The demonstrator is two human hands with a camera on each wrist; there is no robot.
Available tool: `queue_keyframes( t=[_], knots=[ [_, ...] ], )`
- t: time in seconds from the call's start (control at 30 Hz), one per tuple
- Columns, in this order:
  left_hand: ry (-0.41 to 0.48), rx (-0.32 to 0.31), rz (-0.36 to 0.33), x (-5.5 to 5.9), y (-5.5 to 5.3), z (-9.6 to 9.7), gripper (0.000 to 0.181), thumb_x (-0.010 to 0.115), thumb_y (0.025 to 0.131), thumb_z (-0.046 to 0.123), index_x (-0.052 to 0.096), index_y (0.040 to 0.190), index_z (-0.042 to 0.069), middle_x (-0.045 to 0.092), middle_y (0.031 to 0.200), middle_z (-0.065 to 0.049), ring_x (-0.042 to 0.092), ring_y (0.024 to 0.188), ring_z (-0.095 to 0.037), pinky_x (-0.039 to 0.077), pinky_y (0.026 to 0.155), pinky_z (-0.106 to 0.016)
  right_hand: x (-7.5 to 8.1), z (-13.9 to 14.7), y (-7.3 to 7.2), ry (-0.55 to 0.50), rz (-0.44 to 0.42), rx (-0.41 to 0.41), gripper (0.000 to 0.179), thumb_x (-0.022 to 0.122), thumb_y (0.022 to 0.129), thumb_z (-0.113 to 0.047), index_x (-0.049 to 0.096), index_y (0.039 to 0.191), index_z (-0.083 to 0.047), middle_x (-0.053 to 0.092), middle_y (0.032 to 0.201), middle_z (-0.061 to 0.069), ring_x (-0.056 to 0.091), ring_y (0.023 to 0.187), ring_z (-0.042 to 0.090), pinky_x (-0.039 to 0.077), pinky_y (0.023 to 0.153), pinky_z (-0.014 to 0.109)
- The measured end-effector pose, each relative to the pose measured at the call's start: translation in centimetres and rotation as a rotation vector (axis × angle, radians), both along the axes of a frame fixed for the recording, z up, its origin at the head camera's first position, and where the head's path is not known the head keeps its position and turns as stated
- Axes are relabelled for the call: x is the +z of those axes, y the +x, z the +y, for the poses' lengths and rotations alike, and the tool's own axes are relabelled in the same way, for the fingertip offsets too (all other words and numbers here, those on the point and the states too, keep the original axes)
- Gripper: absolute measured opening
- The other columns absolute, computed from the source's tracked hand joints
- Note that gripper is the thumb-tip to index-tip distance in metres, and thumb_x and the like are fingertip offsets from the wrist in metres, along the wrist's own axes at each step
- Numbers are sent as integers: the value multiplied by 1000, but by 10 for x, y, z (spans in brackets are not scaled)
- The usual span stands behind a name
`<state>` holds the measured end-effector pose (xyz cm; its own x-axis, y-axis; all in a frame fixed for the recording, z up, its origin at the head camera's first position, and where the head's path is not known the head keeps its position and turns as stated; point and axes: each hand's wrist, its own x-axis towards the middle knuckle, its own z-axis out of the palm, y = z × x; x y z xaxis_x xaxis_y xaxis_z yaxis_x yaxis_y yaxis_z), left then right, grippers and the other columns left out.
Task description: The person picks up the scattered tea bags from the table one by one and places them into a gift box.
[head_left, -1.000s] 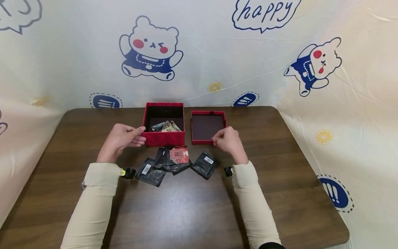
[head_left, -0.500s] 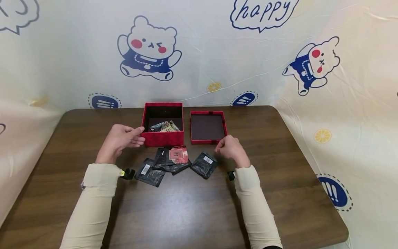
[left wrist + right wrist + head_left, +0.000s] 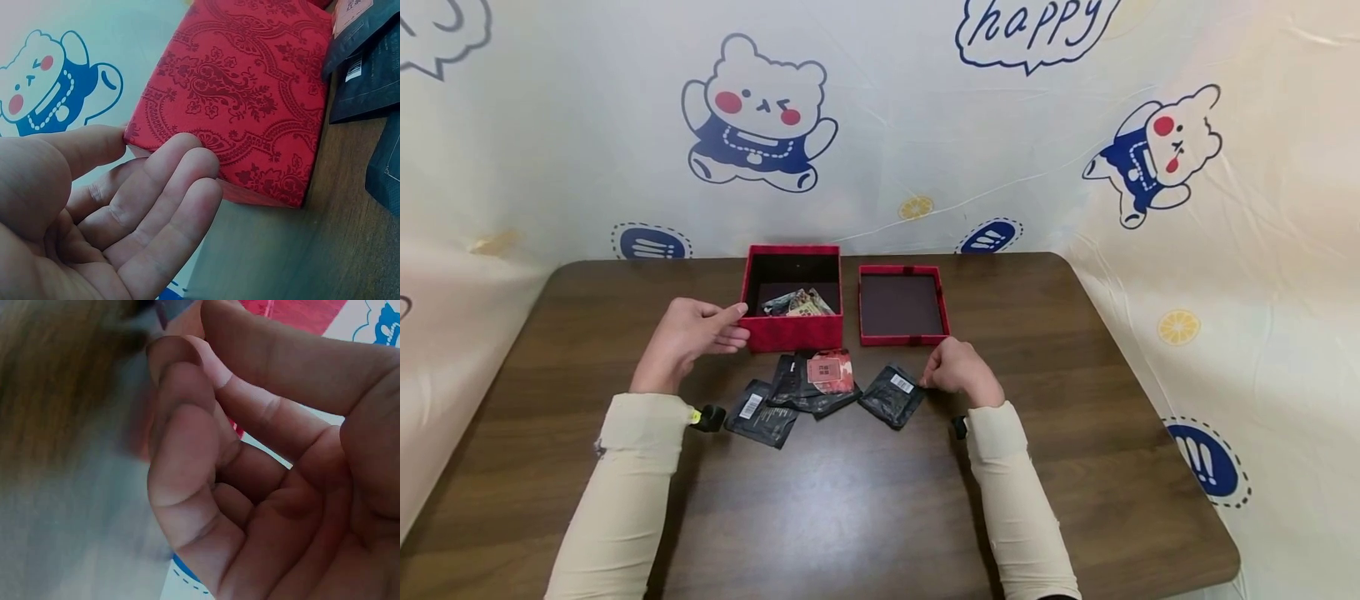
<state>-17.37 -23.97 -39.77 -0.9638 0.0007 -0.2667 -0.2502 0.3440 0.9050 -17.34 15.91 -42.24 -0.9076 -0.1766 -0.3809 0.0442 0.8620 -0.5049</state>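
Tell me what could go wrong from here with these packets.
The right hand is at the edge of the rightmost black packet, so a pinch there might slip. The overlapping packets could drag one another along if lifted. The left hand touches the red box at a corner, so a nudge could shift it.

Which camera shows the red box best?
The head view, because it shows nearly all the red box, even packets inside. Left wrist: its patterned side close up, partly cut off. Right wrist: only some red, maybe the lid.

In the frame's middle, a box (image 3: 793, 335) with packets (image 3: 802, 303) inside stands left of a lid (image 3: 901, 305), sachets (image 3: 891, 402) below both.
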Motion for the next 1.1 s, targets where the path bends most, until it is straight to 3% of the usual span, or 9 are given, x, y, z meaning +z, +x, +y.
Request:
queue_keyframes(
  t=[0.3,0.6,0.93,1.1],
  knots=[
    [8,8,4,0,0,-1,59,70,96,38,63,123,-14,74,97,-21,73,90,-38,60,79,-42,-7,-6,1,55,-46,-3,16,83,83,-12,73,70,-11,68,74,0,55,71,19,45,57,29],
    [13,12,-8,0,-1,-1,60,71,94,39,64,123,-13,75,97,-20,74,91,-36,60,78,-39,-2,-5,2,106,-87,72,15,73,92,-14,70,78,-9,62,77,4,55,72,20,44,58,29],
    [15,4,3,1,0,-1,58,71,95,38,64,122,-14,75,96,-20,74,90,-37,60,78,-40,6,2,0,10,-9,100,7,68,90,-4,72,84,-7,63,80,4,56,73,21,46,59,29],
    [10,2,4,2,0,0,58,70,95,38,64,122,-14,75,96,-20,73,90,-37,60,77,-39,12,5,-3,-62,-22,94,11,62,91,-1,71,86,-4,64,78,7,57,72,22,49,61,30]
  ],
)
